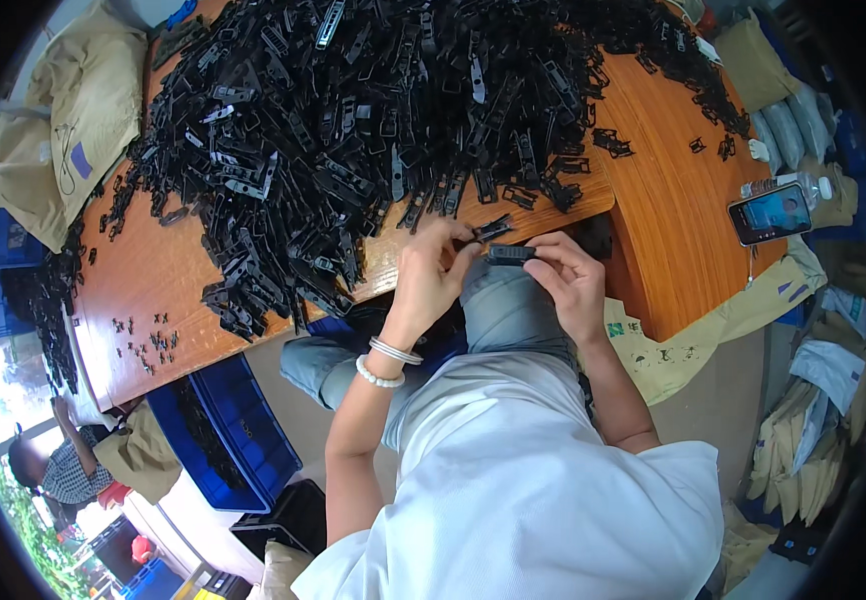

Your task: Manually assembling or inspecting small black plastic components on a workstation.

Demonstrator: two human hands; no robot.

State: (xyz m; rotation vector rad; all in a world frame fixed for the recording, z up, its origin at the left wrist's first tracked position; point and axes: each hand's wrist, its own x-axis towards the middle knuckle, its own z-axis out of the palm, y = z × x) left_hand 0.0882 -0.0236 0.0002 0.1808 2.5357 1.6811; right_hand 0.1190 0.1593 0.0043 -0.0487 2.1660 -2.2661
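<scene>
Both my hands are raised over my lap at the table's front edge. My left hand (433, 275), with a white bead bracelet and a pale bangle on its wrist, pinches the near end of a small black plastic frame piece (494, 228). Just below it, a dark, ribbed oblong plastic part (510, 255) is held between the thumb and fingers of my right hand (571, 280). The two pieces are close together; whether they touch is hard to tell. Beyond my hands lies a large heap of similar black plastic parts (353, 130).
The wooden table (673, 190) bears a phone (771, 213) and a plastic bottle (788, 187) at right. Tiny parts (148, 343) lie scattered at left. Blue crates (228, 430) stand below the left edge. Sacks (93, 100) flank the table. Another person (63, 470) is at far left.
</scene>
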